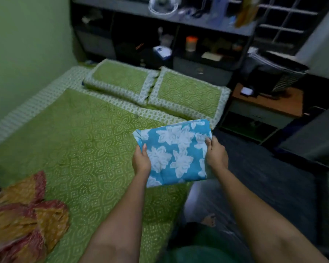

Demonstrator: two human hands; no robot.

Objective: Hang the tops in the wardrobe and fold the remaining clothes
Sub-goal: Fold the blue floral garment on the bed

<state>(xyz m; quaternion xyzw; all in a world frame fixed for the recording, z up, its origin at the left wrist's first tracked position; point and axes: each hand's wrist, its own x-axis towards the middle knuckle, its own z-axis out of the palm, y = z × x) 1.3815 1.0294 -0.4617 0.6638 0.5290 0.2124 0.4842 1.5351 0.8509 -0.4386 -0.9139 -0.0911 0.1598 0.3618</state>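
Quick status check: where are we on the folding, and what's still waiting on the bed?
The blue floral garment looks folded into a rectangle; the left hand and right hand hold it by its sides above the bed's edge. The red-and-yellow garment still lies crumpled. No wardrobe or hung tops visible.

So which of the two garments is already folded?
The blue floral garment, held flat by the left hand and right hand at the bed's edge. The red-and-yellow garment lies crumpled on the bedspread.

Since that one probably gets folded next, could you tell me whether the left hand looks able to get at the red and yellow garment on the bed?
Probably, but not right away: the left hand grips the folded blue floral cloth together with the right hand. The red and yellow garment lies uncovered on the bed.
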